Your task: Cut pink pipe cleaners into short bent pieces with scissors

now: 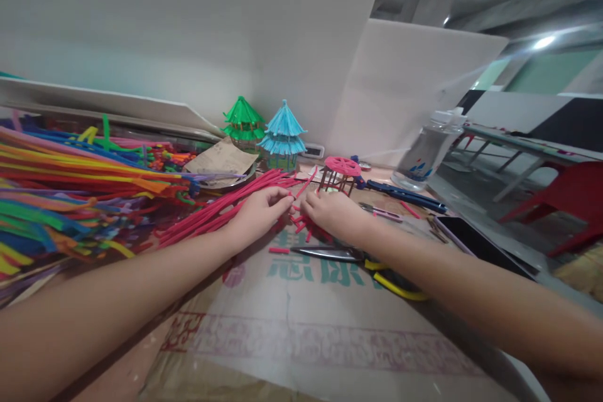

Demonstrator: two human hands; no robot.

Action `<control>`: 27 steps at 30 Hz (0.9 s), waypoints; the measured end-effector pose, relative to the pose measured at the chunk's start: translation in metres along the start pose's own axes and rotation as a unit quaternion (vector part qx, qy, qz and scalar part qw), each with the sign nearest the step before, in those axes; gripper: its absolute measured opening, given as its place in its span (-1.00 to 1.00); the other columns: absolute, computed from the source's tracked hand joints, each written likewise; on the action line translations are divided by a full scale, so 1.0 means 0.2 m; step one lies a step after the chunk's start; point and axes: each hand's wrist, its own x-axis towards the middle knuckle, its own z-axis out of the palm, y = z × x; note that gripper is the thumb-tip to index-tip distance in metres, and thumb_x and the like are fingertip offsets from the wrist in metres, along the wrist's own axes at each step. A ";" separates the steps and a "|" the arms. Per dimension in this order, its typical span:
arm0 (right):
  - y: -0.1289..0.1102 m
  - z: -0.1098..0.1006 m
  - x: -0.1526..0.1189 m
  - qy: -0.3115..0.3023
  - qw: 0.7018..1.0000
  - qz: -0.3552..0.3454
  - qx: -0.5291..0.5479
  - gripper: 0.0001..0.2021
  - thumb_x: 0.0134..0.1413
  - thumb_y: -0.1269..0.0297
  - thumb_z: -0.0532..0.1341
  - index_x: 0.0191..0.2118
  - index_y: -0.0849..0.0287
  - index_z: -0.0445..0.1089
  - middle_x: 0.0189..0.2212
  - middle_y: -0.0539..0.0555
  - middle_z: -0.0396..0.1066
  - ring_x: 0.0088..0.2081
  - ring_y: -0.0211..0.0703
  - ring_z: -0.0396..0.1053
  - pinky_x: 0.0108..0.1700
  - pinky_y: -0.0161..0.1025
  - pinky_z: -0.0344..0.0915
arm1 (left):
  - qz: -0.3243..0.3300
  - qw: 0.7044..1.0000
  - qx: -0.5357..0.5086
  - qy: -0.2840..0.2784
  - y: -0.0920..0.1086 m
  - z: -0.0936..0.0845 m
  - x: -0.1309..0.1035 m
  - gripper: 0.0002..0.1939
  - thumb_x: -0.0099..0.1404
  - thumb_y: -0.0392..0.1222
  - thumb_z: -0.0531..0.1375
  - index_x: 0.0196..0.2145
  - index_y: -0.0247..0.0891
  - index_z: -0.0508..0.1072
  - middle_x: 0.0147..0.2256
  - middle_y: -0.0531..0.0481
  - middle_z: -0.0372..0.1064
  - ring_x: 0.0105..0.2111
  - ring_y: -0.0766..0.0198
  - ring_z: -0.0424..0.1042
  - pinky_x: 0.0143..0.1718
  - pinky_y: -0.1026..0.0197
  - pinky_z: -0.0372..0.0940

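Note:
In the head view my left hand (264, 212) is closed in a pinch, with a red pipe cleaner (306, 182) at its fingertips. My right hand (335, 213) is just to the right, its fingers curled down over several short red pipe cleaner pieces (299, 223); what it grips is hidden. Long red pipe cleaners (207, 217) lie in a bundle beside my left hand. Behind my right hand stands a small round frame (342, 167) with a pink spoked top and thin brown legs. Scissors (330, 254) with yellow-and-black handles lie under my right forearm.
Colourful pipe cleaners (70, 182) are heaped at the left. A green model pavilion (242, 119) and a blue one (283, 135) stand at the back. On the right are a clear bottle (428, 147), dark blue pliers (405, 196) and a phone (480, 245). Printed cardboard (301, 314) covers the front.

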 end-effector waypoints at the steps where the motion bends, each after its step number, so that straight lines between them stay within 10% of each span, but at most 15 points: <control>1: 0.00 0.00 0.00 -0.008 1.000 -0.003 -0.003 -0.76 0.22 0.52 0.03 -0.08 0.36 0.37 -0.22 0.29 0.43 -0.27 0.04 0.45 -0.42 -0.21 0.26 | -0.001 1.000 0.001 -0.003 0.00 0.00 0.00 -0.74 0.26 -0.01 0.20 -0.30 -0.29 0.40 -0.46 0.04 0.43 -0.45 0.24 0.49 -0.37 0.22 0.35; 15: 0.03 0.08 0.23 0.024 0.998 0.009 0.063 -0.79 0.30 0.45 0.01 -0.26 0.27 0.39 -0.35 0.19 0.49 -0.34 -0.10 0.47 -0.45 -0.27 0.18 | 0.019 1.000 -0.015 0.014 0.02 0.00 0.01 -0.77 0.27 -0.06 0.18 -0.37 -0.31 0.41 -0.46 0.04 0.40 -0.50 0.29 0.44 -0.40 0.25 0.33; 21: 0.03 0.02 0.09 0.097 0.995 -0.036 0.002 -0.75 0.31 0.44 -0.01 0.02 0.33 0.30 -0.28 0.22 0.46 -0.33 -0.10 0.43 -0.42 -0.26 0.20 | 0.033 0.995 -0.030 0.089 -0.01 -0.03 0.03 -0.73 0.23 -0.01 0.22 -0.37 -0.31 0.45 -0.41 -0.02 0.44 -0.43 0.25 0.44 -0.37 0.23 0.35; 27: -0.01 -0.03 -0.12 0.206 0.973 -0.101 -0.021 -0.73 0.31 0.43 -0.04 0.00 0.27 0.33 -0.15 0.30 0.45 -0.32 -0.10 0.41 -0.36 -0.20 0.26 | 0.044 0.999 0.003 -0.012 0.08 0.03 -0.05 -0.73 0.22 -0.04 0.24 -0.26 -0.31 0.54 -0.27 -0.10 0.53 -0.27 0.17 0.49 -0.23 0.20 0.36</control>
